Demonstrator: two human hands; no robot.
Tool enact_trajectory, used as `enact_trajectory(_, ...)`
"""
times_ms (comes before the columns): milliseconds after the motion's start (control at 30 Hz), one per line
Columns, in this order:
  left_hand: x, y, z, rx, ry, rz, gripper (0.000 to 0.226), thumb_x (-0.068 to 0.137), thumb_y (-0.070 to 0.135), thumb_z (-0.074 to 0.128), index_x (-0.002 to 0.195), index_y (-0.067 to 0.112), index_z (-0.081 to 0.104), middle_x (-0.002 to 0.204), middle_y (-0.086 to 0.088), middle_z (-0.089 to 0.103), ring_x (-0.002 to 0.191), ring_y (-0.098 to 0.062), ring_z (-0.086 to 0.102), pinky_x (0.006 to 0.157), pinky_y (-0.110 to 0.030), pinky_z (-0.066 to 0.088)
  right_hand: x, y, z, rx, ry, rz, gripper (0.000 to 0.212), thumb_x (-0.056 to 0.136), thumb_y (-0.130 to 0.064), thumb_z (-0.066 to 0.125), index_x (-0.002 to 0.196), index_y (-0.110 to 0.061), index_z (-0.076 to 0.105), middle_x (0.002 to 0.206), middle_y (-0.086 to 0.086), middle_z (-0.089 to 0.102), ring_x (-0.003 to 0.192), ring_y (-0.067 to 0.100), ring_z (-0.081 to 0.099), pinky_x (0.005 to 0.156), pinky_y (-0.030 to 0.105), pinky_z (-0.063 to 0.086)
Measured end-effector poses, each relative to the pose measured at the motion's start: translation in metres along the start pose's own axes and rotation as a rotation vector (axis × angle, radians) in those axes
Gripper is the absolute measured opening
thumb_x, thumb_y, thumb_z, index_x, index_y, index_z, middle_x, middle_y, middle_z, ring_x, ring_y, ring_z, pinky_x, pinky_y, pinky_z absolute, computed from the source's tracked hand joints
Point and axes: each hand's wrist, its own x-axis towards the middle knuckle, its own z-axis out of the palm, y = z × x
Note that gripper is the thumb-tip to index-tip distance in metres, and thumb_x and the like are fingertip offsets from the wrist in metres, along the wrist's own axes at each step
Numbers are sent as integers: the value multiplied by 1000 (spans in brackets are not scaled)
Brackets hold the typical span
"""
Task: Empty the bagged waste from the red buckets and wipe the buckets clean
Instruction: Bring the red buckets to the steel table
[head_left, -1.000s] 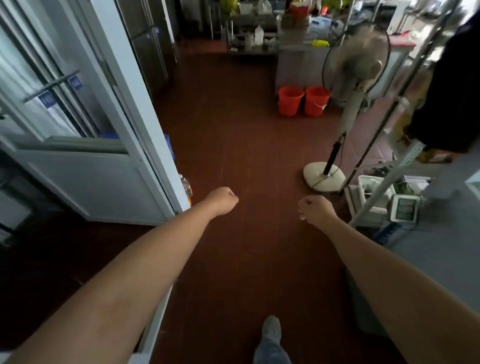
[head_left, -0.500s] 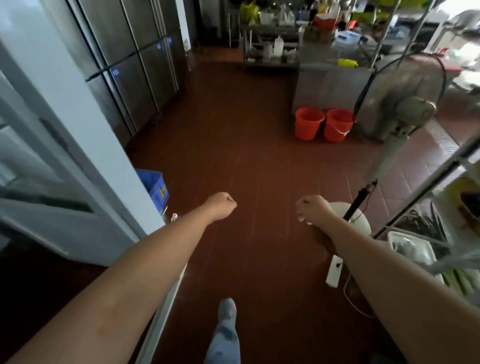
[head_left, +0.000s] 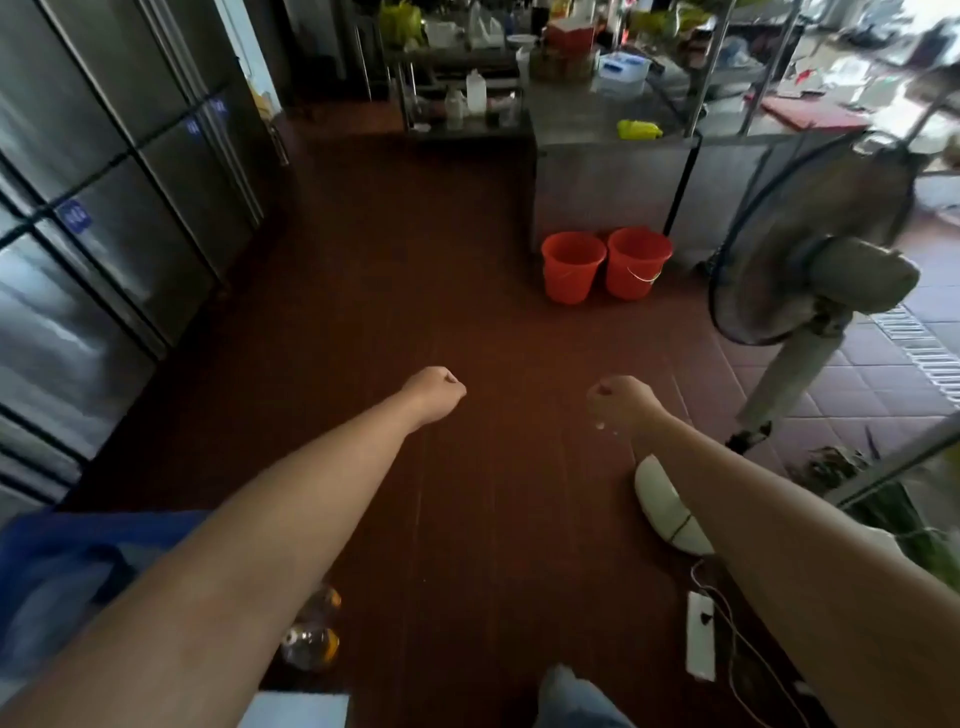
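Underfoot, a broad dark red tiled floor (head_left: 415, 286) ran the length of the kitchen. Down the left side stood a tall bank of stainless steel refrigerator doors (head_left: 104, 182), and at the far end sat a grey steel counter (head_left: 597, 182) crowded with bottles and tubs, a yellow-green object (head_left: 639, 129) lying on its top.

Over on the right, a grey pedestal fan with a dark wire cage (head_left: 810, 249) leaned in large, its round white base (head_left: 660, 499) partly hidden behind the right forearm. Low on the left, a blue plastic crate (head_left: 52, 561) poked out from under the left arm.

And there were the targets: a red plastic bucket (head_left: 571, 270) and a second red plastic bucket (head_left: 636, 265), side by side with rims touching, upright on the floor right against the counter's front panel. The second one had a pale wire handle hanging down its face. What was inside either could not be told from here.

Both bare arms reached forward, well short of the buckets. The left hand (head_left: 436, 395) was balled into a fist, gripping nothing; the right hand (head_left: 621, 402) was curled up too, also gripping nothing.

Down near the feet lay a white power strip (head_left: 698, 636) with its cord, and a pair of clear plastic bottles (head_left: 311, 644).
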Motion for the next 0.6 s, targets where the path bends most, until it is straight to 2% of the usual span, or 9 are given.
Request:
enact_trajectory(133, 105, 43, -21, -4, -44, 16, 14, 95, 34, 53, 99, 27, 64, 109, 3, 66, 103, -19, 63, 98, -44, 52, 118, -19, -23, -18, -11, 8, 22, 93, -7, 50, 93, -2, 72, 93, 15, 75, 87, 35, 71, 80, 45, 61)
enact_trajectory(300, 236, 86, -41, -4, -63, -36, 15, 96, 33, 52, 100, 26, 64, 109, 1, 66, 101, -19, 64, 97, -44, 54, 275, -37, -49, 150, 26, 78, 8, 94, -17, 60, 90, -17, 67, 80, 3, 70, 68, 17, 65, 64, 32, 57)
enact_trajectory(600, 446, 159, -112, -30, -47, -75, 17, 95, 34, 53, 99, 24, 66, 105, 1, 68, 99, -20, 65, 96, -45, 54, 500, -105, -107, 108, -52, 102, 9, 95, -17, 57, 92, -18, 65, 80, 3, 68, 63, 13, 62, 51, 23, 51)
